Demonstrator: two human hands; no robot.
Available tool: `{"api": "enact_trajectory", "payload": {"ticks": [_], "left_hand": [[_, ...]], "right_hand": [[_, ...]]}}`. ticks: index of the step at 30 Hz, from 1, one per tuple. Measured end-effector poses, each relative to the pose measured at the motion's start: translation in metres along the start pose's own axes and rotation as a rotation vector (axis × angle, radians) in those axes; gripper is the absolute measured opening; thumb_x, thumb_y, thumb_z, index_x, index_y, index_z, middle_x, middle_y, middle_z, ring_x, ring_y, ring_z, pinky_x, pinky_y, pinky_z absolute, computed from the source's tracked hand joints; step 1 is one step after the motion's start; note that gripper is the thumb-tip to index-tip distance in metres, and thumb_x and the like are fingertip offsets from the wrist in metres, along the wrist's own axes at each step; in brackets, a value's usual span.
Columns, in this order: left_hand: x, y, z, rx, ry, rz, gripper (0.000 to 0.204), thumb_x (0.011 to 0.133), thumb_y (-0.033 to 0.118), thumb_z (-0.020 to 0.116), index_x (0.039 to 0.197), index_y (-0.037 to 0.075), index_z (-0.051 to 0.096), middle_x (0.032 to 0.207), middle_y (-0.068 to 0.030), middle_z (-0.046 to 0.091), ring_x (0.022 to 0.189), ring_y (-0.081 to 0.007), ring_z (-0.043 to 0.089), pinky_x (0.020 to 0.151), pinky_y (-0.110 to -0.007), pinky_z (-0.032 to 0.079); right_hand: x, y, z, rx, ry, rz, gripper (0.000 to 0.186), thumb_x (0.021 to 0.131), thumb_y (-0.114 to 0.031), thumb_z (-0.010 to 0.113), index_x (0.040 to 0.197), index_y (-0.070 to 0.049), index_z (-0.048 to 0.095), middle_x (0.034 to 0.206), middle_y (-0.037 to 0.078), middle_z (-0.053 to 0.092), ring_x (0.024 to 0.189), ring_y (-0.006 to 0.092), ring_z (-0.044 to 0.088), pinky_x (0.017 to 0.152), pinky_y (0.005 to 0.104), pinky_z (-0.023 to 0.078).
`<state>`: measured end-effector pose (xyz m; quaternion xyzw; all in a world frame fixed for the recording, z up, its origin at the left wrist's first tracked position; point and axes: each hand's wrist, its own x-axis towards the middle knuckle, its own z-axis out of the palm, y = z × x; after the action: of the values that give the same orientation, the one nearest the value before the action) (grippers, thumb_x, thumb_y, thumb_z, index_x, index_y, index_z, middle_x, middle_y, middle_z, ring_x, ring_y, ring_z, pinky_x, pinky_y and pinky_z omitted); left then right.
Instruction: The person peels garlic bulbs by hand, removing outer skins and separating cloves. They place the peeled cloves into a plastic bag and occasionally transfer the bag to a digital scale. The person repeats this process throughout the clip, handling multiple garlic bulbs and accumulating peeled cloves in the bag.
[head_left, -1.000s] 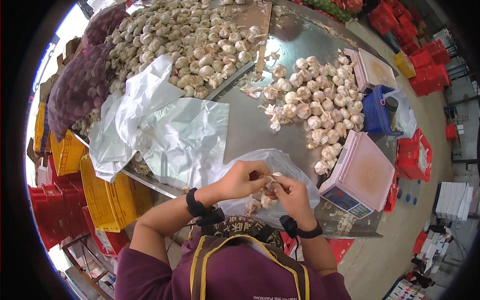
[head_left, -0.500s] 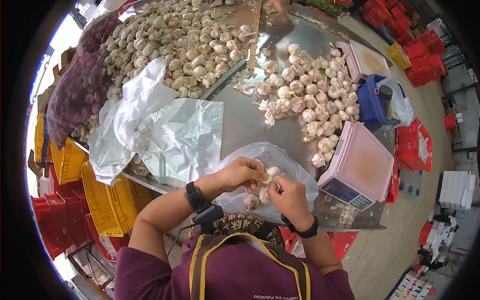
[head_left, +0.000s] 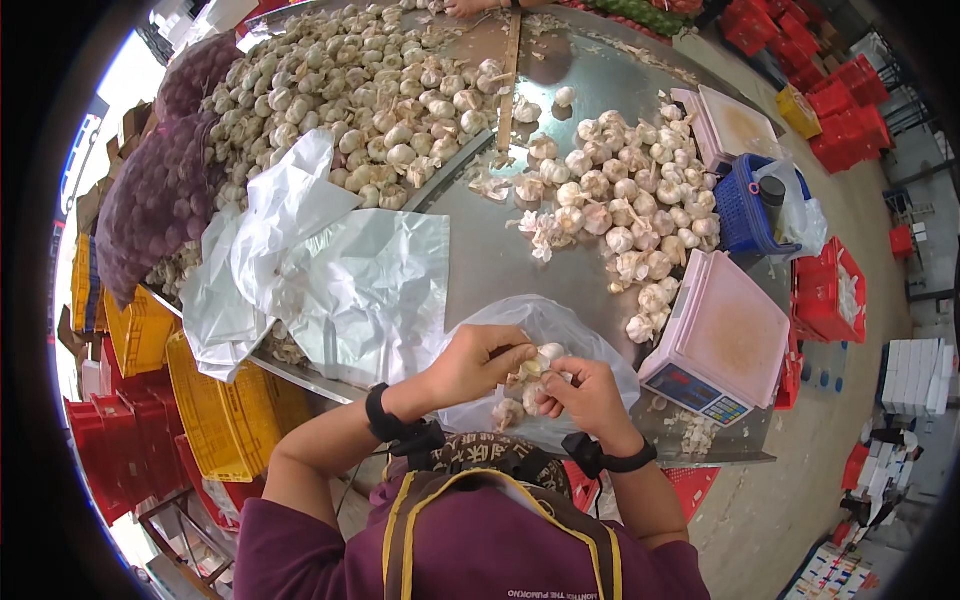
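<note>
My left hand [head_left: 482,364] is closed, thumb and fingers pinching a pale garlic bulb [head_left: 529,371] whose lower part I cannot make out fully. Close beside it, my right hand [head_left: 592,398] has its fingers curled in against the same bulb. Both hands are above a thin clear plastic bag [head_left: 606,352] spread at the table's near edge. More garlic bulbs [head_left: 507,412] rest on or in that bag below my fingers. To the right of the bag stands a pink-topped weighing scale [head_left: 728,325]. Beyond it lies a heap of whitish garlic [head_left: 640,195].
A big garlic pile [head_left: 330,90] fills the far left, behind a wooden strip [head_left: 511,75]. White plastic sheets [head_left: 375,285] lie nearer, beside purple mesh sacks [head_left: 150,205]. A blue basket [head_left: 740,215] and second scale [head_left: 735,122] stand right. Another person's hand [head_left: 466,8] shows at the far edge.
My hands have drawn slightly apart around the garlic. At the far edge the other person's hand has moved left, and loose bulbs now lie near the wooden strip.
</note>
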<state>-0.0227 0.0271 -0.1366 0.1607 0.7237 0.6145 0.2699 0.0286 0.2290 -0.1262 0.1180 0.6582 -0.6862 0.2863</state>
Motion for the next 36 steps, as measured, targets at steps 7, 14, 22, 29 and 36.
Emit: {"api": "enact_trajectory", "payload": {"ticks": [7, 14, 22, 29, 36], "left_hand": [[0.001, 0.010, 0.002, -0.161, 0.026, -0.050, 0.024, 0.093, 0.019, 0.059, 0.095, -0.004, 0.065, 0.070, -0.0109, 0.064, 0.057, -0.0168, 0.062, 0.052, -0.027, 0.050], [0.014, 0.006, -0.016, -0.935, -0.157, -0.444, 0.037, 0.096, 0.030, 0.051, 0.099, -0.004, 0.065, 0.069, -0.0081, 0.065, 0.052, -0.0120, 0.060, 0.047, -0.023, 0.049], [0.014, 0.007, -0.013, -0.826, -0.214, -0.368, 0.031, 0.097, 0.029, 0.051, 0.105, 0.000, 0.060, 0.073, -0.0050, 0.061, 0.060, -0.0103, 0.060, 0.048, -0.022, 0.048], [0.002, 0.013, -0.010, 0.090, 0.020, 0.104, 0.013, 0.089, 0.007, 0.062, 0.101, 0.004, 0.060, 0.075, -0.0023, 0.060, 0.062, -0.0073, 0.056, 0.051, -0.021, 0.049], [-0.070, -0.080, -0.102, -0.074, 0.385, -0.224, 0.012, 0.089, 0.008, 0.059, 0.100, 0.005, 0.060, 0.073, 0.0005, 0.058, 0.053, -0.0070, 0.052, 0.045, -0.023, 0.044]], "right_hand": [[0.005, -0.010, 0.006, 0.076, -0.023, -0.078, 0.016, 0.090, -0.009, 0.058, 0.096, 0.004, 0.065, 0.073, 0.006, 0.065, 0.058, 0.0088, 0.061, 0.054, 0.0218, 0.051], [0.003, -0.004, -0.008, 0.225, -0.058, -0.112, 0.013, 0.089, -0.008, 0.055, 0.093, 0.001, 0.064, 0.072, 0.006, 0.065, 0.056, 0.0093, 0.060, 0.049, 0.0206, 0.048], [0.007, -0.002, -0.005, 0.204, -0.006, -0.143, 0.014, 0.091, -0.008, 0.055, 0.095, 0.002, 0.063, 0.074, 0.007, 0.065, 0.058, 0.0106, 0.062, 0.051, 0.0216, 0.051], [0.024, 0.003, 0.010, 0.121, 0.022, -0.087, 0.023, 0.091, -0.006, 0.056, 0.112, 0.003, 0.061, 0.081, 0.008, 0.066, 0.063, 0.0093, 0.063, 0.057, 0.0213, 0.052], [0.043, 0.013, 0.013, -0.253, -0.055, -0.265, 0.037, 0.088, -0.005, 0.060, 0.124, -0.004, 0.057, 0.100, 0.008, 0.068, 0.083, 0.0138, 0.065, 0.071, 0.0265, 0.052]]}}
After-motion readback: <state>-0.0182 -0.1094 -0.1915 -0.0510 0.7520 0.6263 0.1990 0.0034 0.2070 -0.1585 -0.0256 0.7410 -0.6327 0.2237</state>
